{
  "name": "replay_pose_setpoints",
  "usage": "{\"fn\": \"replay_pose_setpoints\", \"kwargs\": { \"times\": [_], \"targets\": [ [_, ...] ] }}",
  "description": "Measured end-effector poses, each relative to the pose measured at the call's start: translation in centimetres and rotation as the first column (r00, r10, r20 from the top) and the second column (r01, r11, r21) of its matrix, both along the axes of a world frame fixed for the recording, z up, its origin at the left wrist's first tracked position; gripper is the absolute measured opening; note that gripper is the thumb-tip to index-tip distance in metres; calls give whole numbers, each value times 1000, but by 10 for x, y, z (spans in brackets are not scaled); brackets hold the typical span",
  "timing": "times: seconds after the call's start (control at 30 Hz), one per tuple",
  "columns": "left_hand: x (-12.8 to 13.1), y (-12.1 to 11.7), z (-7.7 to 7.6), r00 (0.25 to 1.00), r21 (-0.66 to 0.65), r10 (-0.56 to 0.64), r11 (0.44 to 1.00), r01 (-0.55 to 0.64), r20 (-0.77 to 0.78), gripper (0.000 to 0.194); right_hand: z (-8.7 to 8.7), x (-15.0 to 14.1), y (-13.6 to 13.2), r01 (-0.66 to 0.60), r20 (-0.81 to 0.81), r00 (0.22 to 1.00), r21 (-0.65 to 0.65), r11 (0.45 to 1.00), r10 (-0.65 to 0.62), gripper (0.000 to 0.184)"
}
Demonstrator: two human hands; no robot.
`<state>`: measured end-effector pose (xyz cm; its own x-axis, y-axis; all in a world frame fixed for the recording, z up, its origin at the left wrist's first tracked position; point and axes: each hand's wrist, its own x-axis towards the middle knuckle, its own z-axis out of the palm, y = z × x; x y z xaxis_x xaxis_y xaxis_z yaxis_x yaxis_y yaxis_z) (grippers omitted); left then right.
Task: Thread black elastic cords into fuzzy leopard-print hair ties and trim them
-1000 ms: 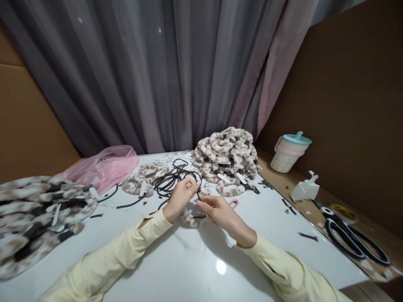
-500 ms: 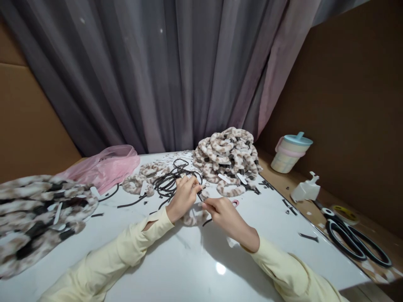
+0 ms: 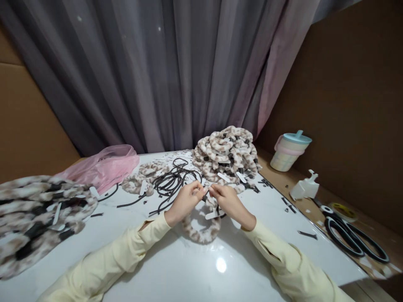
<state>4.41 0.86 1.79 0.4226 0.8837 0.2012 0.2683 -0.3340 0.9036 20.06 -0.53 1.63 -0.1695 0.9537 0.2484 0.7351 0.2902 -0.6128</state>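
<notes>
My left hand [image 3: 189, 198] is closed, thumb and fingers pinched at the top of a furry brown-and-white loop strap [image 3: 201, 235]. Facing it, my right hand [image 3: 231, 204] pinches in the same way, the fingertips of both nearly meeting. Between them shows a bit of black cord, partly hidden by the fingers. The furry loop hangs below my hands, close to the table surface, with a white tab [image 3: 212, 215] at its upper right. Just beyond my left hand lies a tangled coil of black cord [image 3: 170, 182].
Furry straps are heaped at the back [image 3: 225, 151] and at the left [image 3: 28, 218], near a pink plastic bag [image 3: 107, 165]. Cord scraps [image 3: 307, 235] lie on the white table [image 3: 163, 268]. Along the right stand a lidded cup [image 3: 288, 157], a white bottle [image 3: 304, 188], and black-handled scissors [image 3: 343, 235].
My right hand has risen and turned inward, its fingertips now level with my left. The furry loop shows more fully below them, its white tab in sight.
</notes>
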Motion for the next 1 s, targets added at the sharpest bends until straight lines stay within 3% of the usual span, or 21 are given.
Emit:
{"fn": "replay_pose_setpoints", "kwargs": {
  "times": [0.27,0.4,0.57,0.67,0.77,0.87,1.0],
  "targets": [
    [0,-7,4,998,-69,-41,997,45,56,26,-3,0,6,-38,-59,998,-29,999,36,29],
    [2,-5,6,996,-179,-51,982,62,67,26,-4,0,8,-20,-63,998,-3,1000,20,30],
    [2,1,8,985,-339,72,941,-16,155,30,2,3,1,97,-94,992,145,985,-84,20],
    [0,8,7,956,-402,168,914,-59,241,30,8,7,-8,157,-72,988,373,914,-140,24],
    [-4,17,4,930,-443,215,894,-65,297,30,7,5,-17,20,9,1000,532,847,-29,19],
    [-7,26,2,909,-503,240,863,-39,341,32,-1,-2,-21,-186,223,972,532,826,75,19],
    [-9,33,1,885,-557,252,831,10,392,32,-12,-10,-19,-246,496,861,603,759,-115,27]
  ]
}}
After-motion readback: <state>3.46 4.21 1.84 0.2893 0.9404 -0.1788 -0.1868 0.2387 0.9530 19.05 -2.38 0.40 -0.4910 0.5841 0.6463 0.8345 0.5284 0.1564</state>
